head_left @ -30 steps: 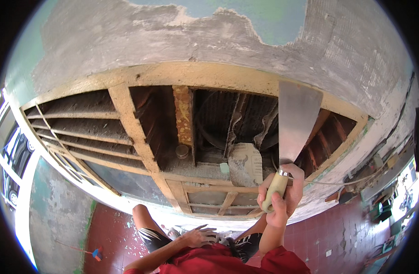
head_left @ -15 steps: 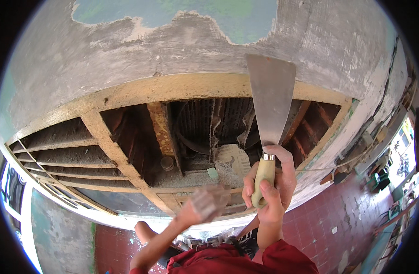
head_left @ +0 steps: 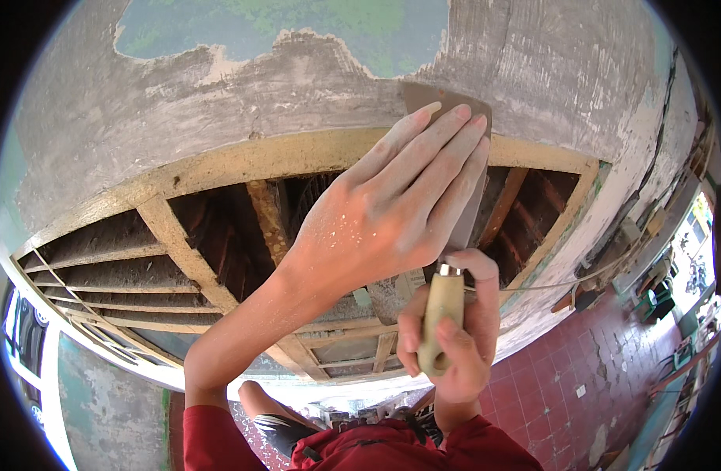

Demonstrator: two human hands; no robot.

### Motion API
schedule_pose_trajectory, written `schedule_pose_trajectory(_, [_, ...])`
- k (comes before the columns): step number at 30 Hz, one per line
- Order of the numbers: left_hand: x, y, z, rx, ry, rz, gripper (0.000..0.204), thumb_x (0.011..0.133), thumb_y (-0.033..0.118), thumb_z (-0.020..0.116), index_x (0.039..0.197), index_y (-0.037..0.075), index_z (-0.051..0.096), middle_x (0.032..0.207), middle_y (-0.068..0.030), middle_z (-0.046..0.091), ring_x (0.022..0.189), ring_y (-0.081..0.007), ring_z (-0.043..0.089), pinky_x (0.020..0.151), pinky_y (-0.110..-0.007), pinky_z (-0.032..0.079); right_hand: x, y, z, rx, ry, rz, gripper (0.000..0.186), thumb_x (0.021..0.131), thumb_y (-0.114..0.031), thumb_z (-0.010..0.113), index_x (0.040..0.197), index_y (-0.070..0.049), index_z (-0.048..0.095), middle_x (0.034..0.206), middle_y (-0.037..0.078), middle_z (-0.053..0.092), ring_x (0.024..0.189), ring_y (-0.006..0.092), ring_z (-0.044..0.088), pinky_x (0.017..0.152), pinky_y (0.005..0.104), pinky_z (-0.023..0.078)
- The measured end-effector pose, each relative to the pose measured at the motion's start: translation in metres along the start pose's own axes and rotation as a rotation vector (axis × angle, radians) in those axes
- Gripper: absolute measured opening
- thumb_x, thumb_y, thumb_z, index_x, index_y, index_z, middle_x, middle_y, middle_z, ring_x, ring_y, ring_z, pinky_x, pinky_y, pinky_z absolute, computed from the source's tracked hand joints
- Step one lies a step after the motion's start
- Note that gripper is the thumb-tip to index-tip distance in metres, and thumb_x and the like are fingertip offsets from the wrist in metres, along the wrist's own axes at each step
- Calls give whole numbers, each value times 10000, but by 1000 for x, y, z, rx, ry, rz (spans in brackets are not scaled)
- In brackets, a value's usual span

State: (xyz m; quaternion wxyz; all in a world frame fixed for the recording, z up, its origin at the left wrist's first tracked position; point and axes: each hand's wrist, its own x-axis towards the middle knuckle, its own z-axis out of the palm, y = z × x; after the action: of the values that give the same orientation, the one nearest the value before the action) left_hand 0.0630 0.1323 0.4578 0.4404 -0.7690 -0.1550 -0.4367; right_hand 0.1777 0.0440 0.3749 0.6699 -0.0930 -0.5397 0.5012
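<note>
My left hand point(head_left: 384, 196), dusted pale, lies with its fingers stretched out and close together over the wide metal blade point(head_left: 427, 96) of a putty knife, hiding most of it. My right hand point(head_left: 466, 345) grips the knife's cream handle point(head_left: 435, 310) from below, fingers curled round it. The blade's top edge lies against or just in front of the scraped grey plaster wall point(head_left: 305, 86), which has a flaking blue-green patch point(head_left: 282, 20). Directly behind both hands is a dusty yellowish wooden frame point(head_left: 160, 235) with dark openings.
Wooden slats point(head_left: 101, 267) fill the frame's left part; a thin cord runs at the right. Far below are a red tiled floor point(head_left: 549, 392) and a weathered grey-green wall point(head_left: 101, 400). At the far right stand a green chair point(head_left: 659, 298) and clutter; a car point(head_left: 23, 322) shows at far left.
My left hand has risen from low by my lap onto the blade, now covering it. The knife in my right hand has moved left and up toward the plaster since a second ago.
</note>
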Motion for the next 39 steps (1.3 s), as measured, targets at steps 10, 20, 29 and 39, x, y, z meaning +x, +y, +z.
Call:
schedule_pose_trajectory(10, [10, 3, 11, 142, 64, -39, 417, 720, 79, 596, 1098, -95, 625, 1170, -190, 613, 1151, -288, 569, 1017, -384, 459, -1, 3, -8, -73, -161, -112, 204, 905, -134, 470, 1084, -43, 432, 630, 118, 525, 435, 81, 413, 397, 224, 311])
schedule_pose_trajectory(20, [15, 9, 14, 109, 101, -103, 400, 730, 32, 601, 1110, -94, 601, 1171, -185, 607, 1136, -311, 582, 976, -399, 494, -3, 5, 0, 24, -45, -177, 126, 884, -74, 465, 931, -61, 349, 628, 56, 434, 417, 82, 412, 367, 213, 292])
schedule_pose_trajectory(29, [12, -1, 19, 115, 156, -4, 398, 699, 92, 611, 1046, -102, 631, 1108, -207, 633, 1101, -306, 595, 996, -389, 475, -6, 13, 7, 54, 3, -196, 220, 896, -44, 517, 927, -119, 313, 641, 47, 419, 407, 96, 411, 384, 222, 279])
schedule_pose_trajectory(39, [10, -2, 16, 123, 142, 3, 369, 720, 80, 621, 1046, -93, 635, 1130, -192, 630, 1111, -294, 595, 995, -376, 476, -4, 14, 11, -38, -51, -226, 214, 887, -6, 483, 919, -121, 305, 613, 11, 409, 424, 68, 395, 410, 207, 292])
